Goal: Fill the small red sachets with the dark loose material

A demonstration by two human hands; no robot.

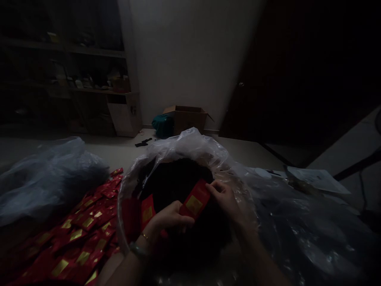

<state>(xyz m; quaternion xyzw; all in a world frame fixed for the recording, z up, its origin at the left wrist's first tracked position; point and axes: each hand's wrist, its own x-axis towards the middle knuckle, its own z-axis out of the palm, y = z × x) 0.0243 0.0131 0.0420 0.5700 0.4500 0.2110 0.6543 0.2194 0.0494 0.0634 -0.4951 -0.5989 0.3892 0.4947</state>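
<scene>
A red packet with a gold label is stretched between both hands above a wide container. My left hand pinches its lower left end, thumb on top. At its upper right corner, the fingers of my right hand are closed on the edge. Beneath them, dark loose material fills the container, which is lined with clear plastic. More red packets lie inside at its left side, partly behind my left wrist. Dim light hides whether the held packet is sealed.
A large heap of red and gold packets spreads at the left beside a clear plastic bag. Plastic sheeting covers the right side. Behind stand an open cardboard box, a teal bag and shelves.
</scene>
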